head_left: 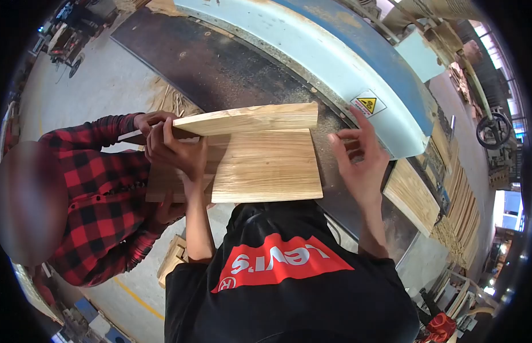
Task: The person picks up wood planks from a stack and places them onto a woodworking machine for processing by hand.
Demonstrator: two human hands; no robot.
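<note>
A pale wooden board (248, 118) is raised on its edge, tilted over a wider wooden panel (269, 166). My left hand (177, 150) grips the left end of the raised board, fingers curled over its edge. The wide panel lies just in front of my body, its left part in shadow beneath my left wrist. To the right of both pieces, my right hand (360, 151) is in the air with its fingers apart, touching neither. A co-worker's hand (151, 121) is at the raised board's far left end; the other is partly hidden below the panel's left end.
The co-worker in a red plaid shirt (103, 194) stands close on the left. Ahead is a dark machine table (220, 63) with a pale blue guard (311, 48) bearing a warning label. More boards (411, 194) and wood strips lie at the right.
</note>
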